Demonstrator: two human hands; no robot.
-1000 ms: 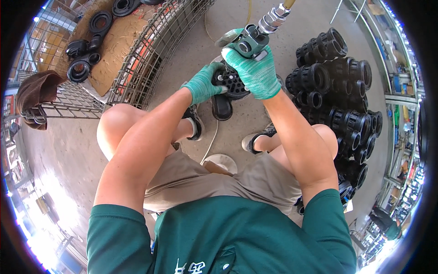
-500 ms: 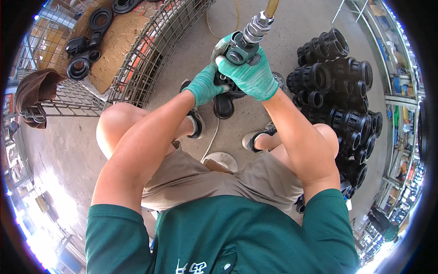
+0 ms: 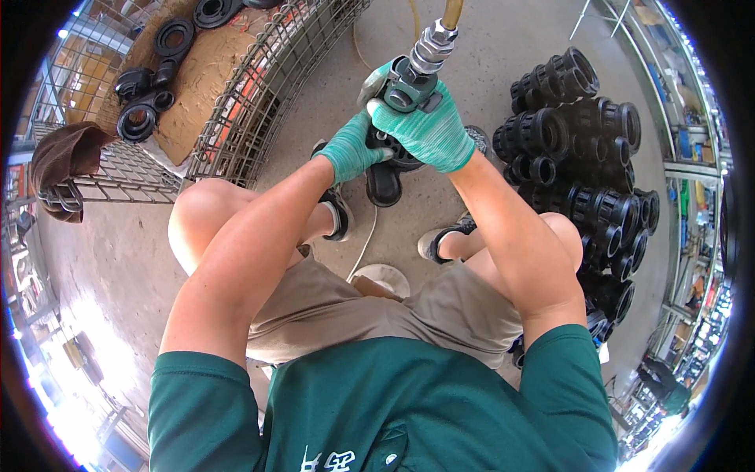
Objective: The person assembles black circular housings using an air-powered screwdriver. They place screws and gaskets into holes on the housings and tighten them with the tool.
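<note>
My right hand [image 3: 425, 130], in a green knit glove, is closed around an air-powered hand tool [image 3: 401, 93]. Metal fittings [image 3: 432, 47] join the tool to a yellowish hose [image 3: 452, 14]. Just below and to its left, my gloved left hand [image 3: 351, 149] grips a black ring-shaped part [image 3: 385, 186] with a rounded lobe that points toward me. The tool's working end is hidden behind my right hand, over the part. Most of the part's ring is covered by both hands.
Stacks of black ribbed ring parts [image 3: 590, 134] stand on the floor to the right. At the upper left is a wire mesh basket [image 3: 252, 94] with cardboard [image 3: 197, 98] and several black parts [image 3: 135, 122]. A brown cloth [image 3: 71, 149] hangs on its edge. A thin cord [image 3: 366, 244] runs between my feet.
Both hands, with the air tool and the black part, have shifted very slightly left. The hose fittings have swung a little left too. Both grips look the same.
</note>
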